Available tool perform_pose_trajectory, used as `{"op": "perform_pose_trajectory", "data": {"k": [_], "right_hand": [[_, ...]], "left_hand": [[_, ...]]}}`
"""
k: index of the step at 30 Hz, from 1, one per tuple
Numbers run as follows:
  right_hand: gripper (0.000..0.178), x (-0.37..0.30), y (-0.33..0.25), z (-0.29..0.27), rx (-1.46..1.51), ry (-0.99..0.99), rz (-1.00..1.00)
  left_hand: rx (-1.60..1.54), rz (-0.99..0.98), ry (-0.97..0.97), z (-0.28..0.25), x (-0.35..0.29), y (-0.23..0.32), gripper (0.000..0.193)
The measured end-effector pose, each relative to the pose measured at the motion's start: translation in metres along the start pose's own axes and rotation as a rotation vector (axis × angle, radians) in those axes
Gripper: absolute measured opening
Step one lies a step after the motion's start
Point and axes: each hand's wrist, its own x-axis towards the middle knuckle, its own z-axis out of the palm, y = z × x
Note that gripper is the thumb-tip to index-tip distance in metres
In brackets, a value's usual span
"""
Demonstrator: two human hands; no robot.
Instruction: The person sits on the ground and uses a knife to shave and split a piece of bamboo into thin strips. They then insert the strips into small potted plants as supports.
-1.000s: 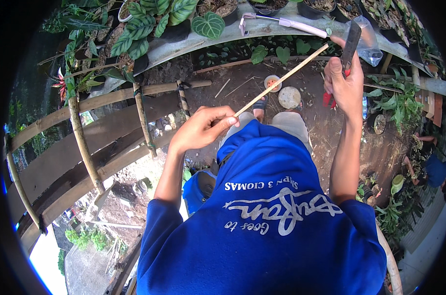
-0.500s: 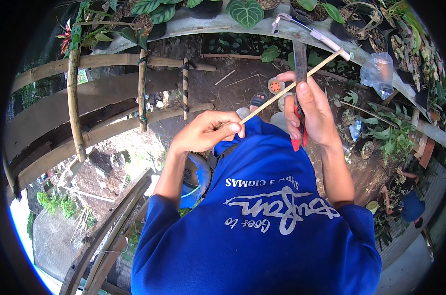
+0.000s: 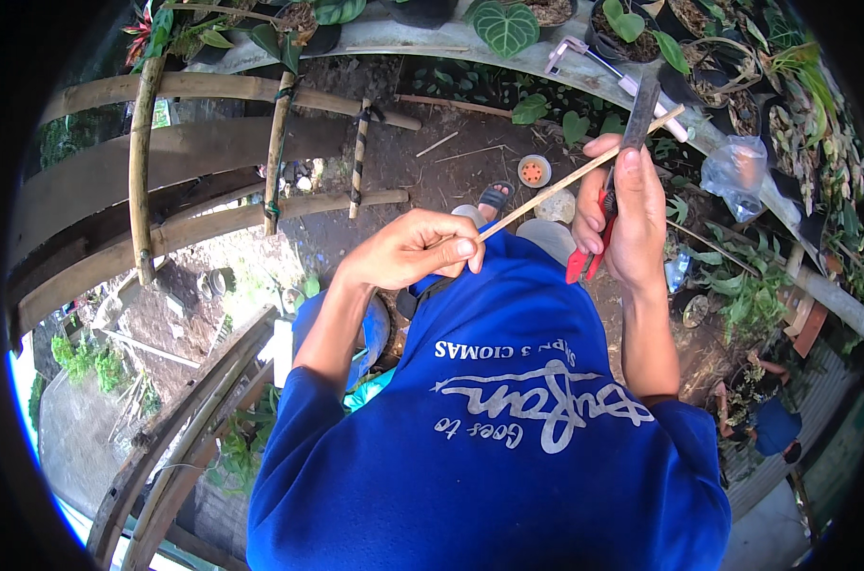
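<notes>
A thin, pale bamboo stick [image 3: 556, 190] slants up to the right in front of my body. My left hand [image 3: 408, 250] closes on its lower end, thumb pressed against the fingers. Near the upper end, my right hand [image 3: 632, 205] grips a tool with a long, dark flat blade [image 3: 641, 112] and red handles [image 3: 589, 249]. The handles look split in two below my fingers, and the exact kind of tool is unclear. The blade points away from me and crosses the stick. My right thumb lies along the blade's base.
A bamboo frame [image 3: 208, 88] stands at the left. Potted plants [image 3: 624, 29] line a curved ledge [image 3: 570, 71] ahead, where a pale pink stand [image 3: 594, 68] and a clear plastic bag [image 3: 736, 171] lie. Another person [image 3: 776, 423] is low at the right. An orange-centred pot [image 3: 535, 171] sits on the ground.
My right hand and the blade have shifted along the stick toward its upper end, and the blade tilts more to the right. My left hand keeps its hold. The whole view has turned slightly.
</notes>
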Motion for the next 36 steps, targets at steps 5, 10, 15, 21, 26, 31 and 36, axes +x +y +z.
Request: {"op": "perform_pose_trajectory", "data": {"k": [5,10,15,21,26,31,36], "right_hand": [[0.043,-0.001,0.001,0.011,-0.153,-0.334,0.049],[0.046,0.003,-0.001,0.014,-0.107,-0.059,-0.008],[0.045,-0.001,0.001,0.019,-0.21,-0.363,0.071],[0.047,0.009,-0.013,0.013,-0.056,-0.014,-0.016],[0.041,0.004,-0.01,0.021,-0.168,-0.263,0.113],[0.043,0.017,-0.015,0.019,-0.126,-0.073,-0.034],[0.039,0.022,-0.016,0.021,-0.098,-0.163,-0.07]], "left_hand": [[0.016,-0.012,0.051,0.001,-0.003,0.004,0.03],[0.102,-0.002,0.127,0.006,-0.008,0.007,0.028],[0.457,0.123,0.243,0.013,-0.013,0.015,0.018],[1.044,0.435,0.554,0.031,-0.006,0.018,0.017],[1.373,0.446,0.744,0.039,-0.008,0.018,0.029],[1.437,0.473,0.87,0.039,-0.006,0.015,0.041],[1.512,0.511,0.998,0.039,-0.007,0.013,0.04]]}}
